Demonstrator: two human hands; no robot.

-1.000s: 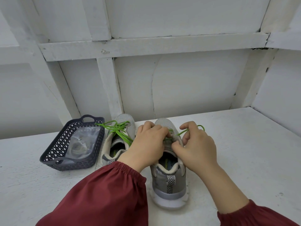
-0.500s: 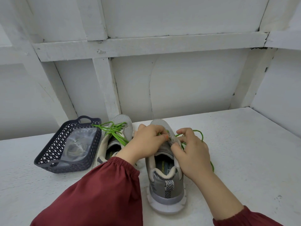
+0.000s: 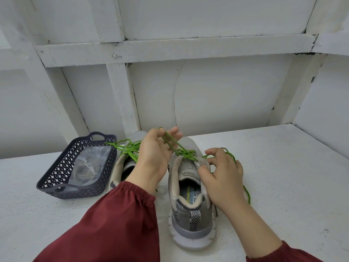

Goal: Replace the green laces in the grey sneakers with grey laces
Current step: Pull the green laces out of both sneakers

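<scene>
Two grey sneakers stand side by side on the white table, heels toward me. The right sneaker [image 3: 190, 214] is between my hands. My left hand [image 3: 156, 154] is raised above its toe with a loop of its green lace [image 3: 177, 147] hooked over the fingers and pulled taut. My right hand [image 3: 222, 176] rests on the shoe's right collar, pinching the other end of that lace, which trails down past my wrist. The left sneaker [image 3: 120, 165] is partly hidden behind my left forearm; its green lace [image 3: 126, 148] lies loose on top.
A dark grey lattice basket [image 3: 56, 184] stands left of the sneakers and holds a clear plastic bag [image 3: 88, 165] with pale laces inside. White wall panels and beams rise just behind the shoes. The table runs on to the right.
My left hand has lifted off the right sneaker and opened upward, drawing a loop of green lace out of the eyelets. My right hand slid down to the shoe's collar.
</scene>
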